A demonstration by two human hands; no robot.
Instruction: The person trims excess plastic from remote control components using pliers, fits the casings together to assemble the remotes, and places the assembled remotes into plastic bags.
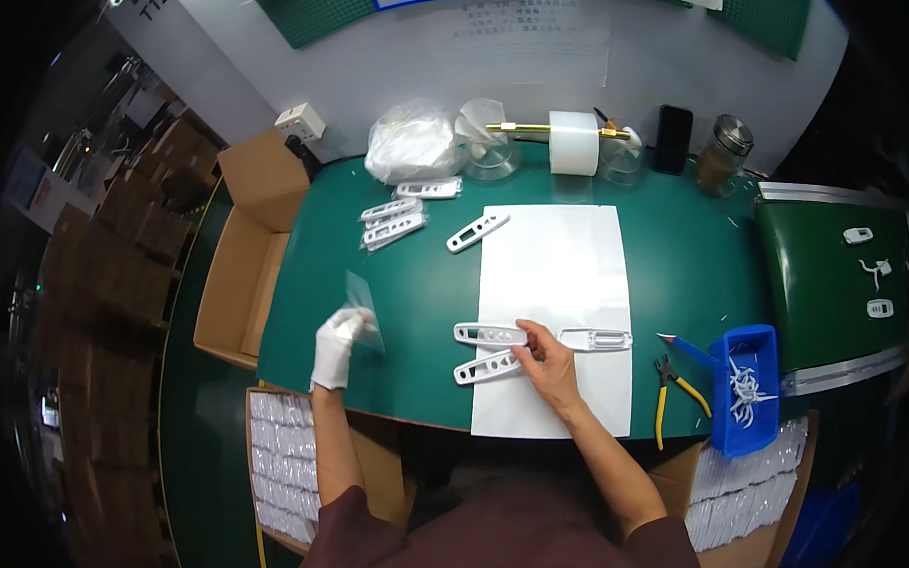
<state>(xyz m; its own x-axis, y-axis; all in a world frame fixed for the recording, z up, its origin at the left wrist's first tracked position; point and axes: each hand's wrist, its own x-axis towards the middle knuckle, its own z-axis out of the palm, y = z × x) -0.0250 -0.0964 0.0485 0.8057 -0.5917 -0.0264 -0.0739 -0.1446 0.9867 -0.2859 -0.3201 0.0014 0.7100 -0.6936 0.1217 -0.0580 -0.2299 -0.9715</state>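
My left hand, in a white glove, pinches a clear plastic bag above the green table. My bare right hand is over the white paper, its fingers closed at the right end of a white plastic casing. A second similar casing lies just below, its right end by my fingers. To the right of the hand rests another white part with a long recess. One more casing lies at the paper's upper left edge. Bagged casings sit farther left.
A blue bin of white scraps, yellow-handled cutters and a blue-handled knife are right. A film roll, phone and jar stand behind. A conveyor runs right; cartons stand left and below.
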